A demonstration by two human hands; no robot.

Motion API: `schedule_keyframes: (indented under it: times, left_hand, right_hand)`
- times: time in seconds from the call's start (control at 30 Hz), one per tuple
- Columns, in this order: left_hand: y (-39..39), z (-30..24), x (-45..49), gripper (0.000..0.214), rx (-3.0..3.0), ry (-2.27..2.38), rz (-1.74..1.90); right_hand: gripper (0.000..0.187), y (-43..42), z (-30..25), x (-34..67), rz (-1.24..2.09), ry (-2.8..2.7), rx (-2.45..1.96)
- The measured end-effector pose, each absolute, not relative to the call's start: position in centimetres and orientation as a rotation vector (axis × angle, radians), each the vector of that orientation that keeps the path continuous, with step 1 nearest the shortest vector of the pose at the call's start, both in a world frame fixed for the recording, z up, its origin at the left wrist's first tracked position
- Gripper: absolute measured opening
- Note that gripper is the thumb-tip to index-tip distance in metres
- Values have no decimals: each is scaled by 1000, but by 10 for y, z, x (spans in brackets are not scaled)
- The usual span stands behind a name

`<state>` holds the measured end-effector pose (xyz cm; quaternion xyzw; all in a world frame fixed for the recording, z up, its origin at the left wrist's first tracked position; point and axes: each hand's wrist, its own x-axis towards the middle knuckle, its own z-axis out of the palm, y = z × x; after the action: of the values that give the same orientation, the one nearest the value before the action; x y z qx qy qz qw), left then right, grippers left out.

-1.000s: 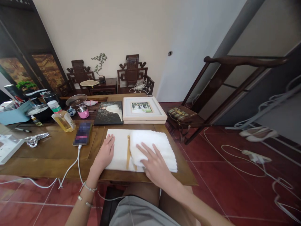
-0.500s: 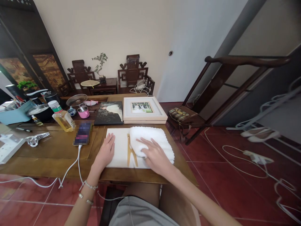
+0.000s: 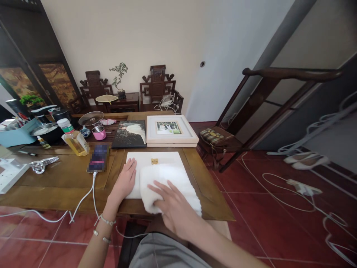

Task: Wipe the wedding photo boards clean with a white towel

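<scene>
A white flat board (image 3: 158, 160) lies on the wooden table (image 3: 64, 178) in front of me. My left hand (image 3: 125, 180) rests flat on its left edge, fingers stretched out. My right hand (image 3: 171, 203) presses with spread fingers on a white folded cloth (image 3: 167, 182) that covers the near part of the board and overhangs the table's front edge. A small wooden piece (image 3: 154, 161) shows just beyond the cloth; the rest of it is hidden underneath.
Behind the board lie a white picture frame (image 3: 170, 129) and a dark picture (image 3: 129, 134). A phone (image 3: 98, 158) on a white cable, an oil bottle (image 3: 73, 138), a pink cup (image 3: 98, 132) and a metal tool (image 3: 43, 164) sit left. Cables trail on the red floor (image 3: 292, 186).
My right hand has dragged the cloth toward me and leftward across the board, covering most of the wooden piece. My left hand has stayed in place.
</scene>
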<state>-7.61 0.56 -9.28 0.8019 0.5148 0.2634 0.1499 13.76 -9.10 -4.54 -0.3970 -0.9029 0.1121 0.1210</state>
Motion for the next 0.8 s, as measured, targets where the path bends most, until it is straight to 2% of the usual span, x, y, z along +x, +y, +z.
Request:
schedule_keyframes:
  times: [0.1,0.27,0.47,0.6,0.7,0.8]
  left_hand:
    - [7,-92,-78,45,2291,1464,769]
    - [8,-87,-80,48,2129,1486,814]
    - [4,-72,-76,55,1820,1527,1094]
    - [2,-69,-75,55,1767,1543,1091]
    - [1,-74,-73,53,1886,1552,1008]
    - [1,-82,-73,50,2106,1528,886]
  right_hand:
    - [41,-49,-44,134,212,-2591,-1271]
    - [42,1,-48,109,41,-2638,-1329]
    - [33,-33,-48,91,90,-2824,-1038]
    - [25,-66,-31,106,214,-2960,-806]
    - [24,-69,-15,124,204,-2929,-1010]
    - [30,-47,-8,137,126,-2777,-1283]
